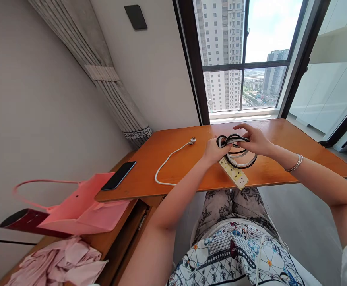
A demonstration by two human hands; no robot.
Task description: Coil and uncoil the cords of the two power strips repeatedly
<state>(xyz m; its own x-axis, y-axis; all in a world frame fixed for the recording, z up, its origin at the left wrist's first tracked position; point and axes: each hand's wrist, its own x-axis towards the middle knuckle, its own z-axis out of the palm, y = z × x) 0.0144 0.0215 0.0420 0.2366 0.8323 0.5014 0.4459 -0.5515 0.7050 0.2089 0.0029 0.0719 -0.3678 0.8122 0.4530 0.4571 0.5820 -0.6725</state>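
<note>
Fabric, pink point(63, 262), lies nearest, beside a pink bag point(80, 206). Phone point(119, 175) rests at the table point(280, 167) edge. Power strip point(233, 172) lies on the table under the coiled cord point(237, 153). Left hand point(215, 151) pinches the coil; right hand point(255, 141) grips it, fingers curled. Plug point(192, 140) lies loose beyond.

Left hand point(214, 151) and right hand point(255, 141) cover part of the coiled cable point(237, 153), which overlies the power strip point(233, 171) top; at 7 o'clock, pink cloth point(60, 262) is cut by the bottom edge.
</note>
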